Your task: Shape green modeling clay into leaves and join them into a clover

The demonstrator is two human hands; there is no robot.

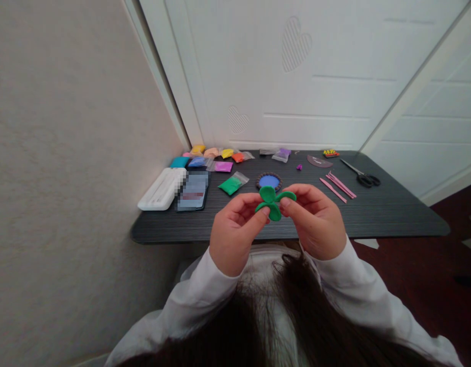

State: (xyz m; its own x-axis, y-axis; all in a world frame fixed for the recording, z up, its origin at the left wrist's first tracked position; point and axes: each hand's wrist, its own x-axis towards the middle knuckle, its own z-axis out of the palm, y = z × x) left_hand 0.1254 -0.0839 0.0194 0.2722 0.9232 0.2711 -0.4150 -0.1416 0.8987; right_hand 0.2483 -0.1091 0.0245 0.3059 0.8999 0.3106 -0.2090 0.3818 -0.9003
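Both hands hold a green clay clover (pixel 268 194) with several rounded leaves, raised above the table's near edge. My left hand (pixel 235 229) pinches its lower left part between thumb and fingers. On the other side, my right hand (pixel 318 219) grips the right leaf between thumb and forefinger. Just beyond the clover lies a round blue disc (pixel 269 181) with a dark brown beaded rim, partly covered by the top leaf. A bag of green clay (pixel 230 184) rests to the left of the disc.
Several bags of coloured clay (pixel 223 166) lie along the dark table's back left. A white case (pixel 163 188) and a phone (pixel 195 191) sit at left. Pink modelling tools (pixel 340 184), black-handled scissors (pixel 367 179) and a small purple lump (pixel 299 167) are at right.
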